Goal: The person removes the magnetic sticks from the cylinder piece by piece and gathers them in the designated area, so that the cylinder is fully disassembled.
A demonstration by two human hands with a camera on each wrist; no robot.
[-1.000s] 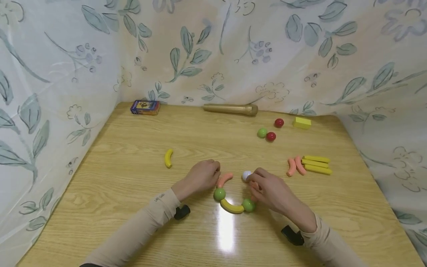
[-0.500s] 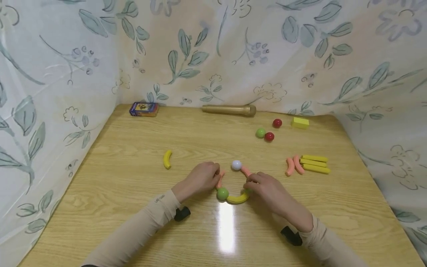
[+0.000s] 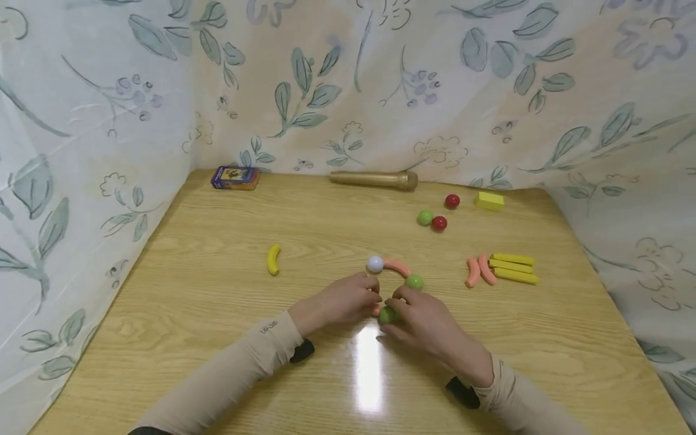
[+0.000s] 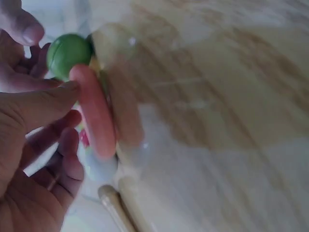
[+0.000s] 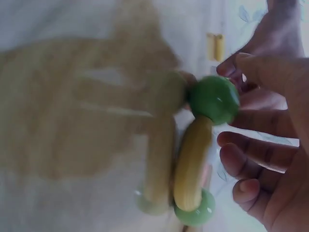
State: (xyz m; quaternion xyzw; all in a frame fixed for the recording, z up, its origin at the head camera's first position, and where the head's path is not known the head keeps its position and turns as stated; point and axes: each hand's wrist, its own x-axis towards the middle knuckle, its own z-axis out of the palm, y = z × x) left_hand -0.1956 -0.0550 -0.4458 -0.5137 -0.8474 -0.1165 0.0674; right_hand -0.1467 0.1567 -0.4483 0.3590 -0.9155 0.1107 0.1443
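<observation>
Curved toy bars and balls form a partly closed ring on the wooden table. My left hand [image 3: 345,302] pinches a pink curved bar [image 4: 95,113] between thumb and finger; the head view mostly hides that bar. One end of it meets a green ball [image 5: 215,99], which my right hand [image 3: 426,320] holds by the fingertips. From this ball a yellow curved bar [image 5: 190,166] runs to a second green ball [image 3: 415,282]; my right hand covers the yellow bar in the head view. Beyond come another pink curved bar [image 3: 398,266] and a white ball [image 3: 375,264].
A lone yellow curved bar [image 3: 273,260] lies left. Pink bars [image 3: 473,272] and yellow sticks [image 3: 513,275] lie right. Farther back are a green ball [image 3: 425,217], red balls [image 3: 439,223], a yellow block [image 3: 490,201], a gold microphone-shaped object [image 3: 375,179] and a small box [image 3: 235,177].
The chain has turned counterclockwise, its white ball swinging to the far left. My right hand has shifted left and toward me, from the chain's right side to the nearer green ball.
</observation>
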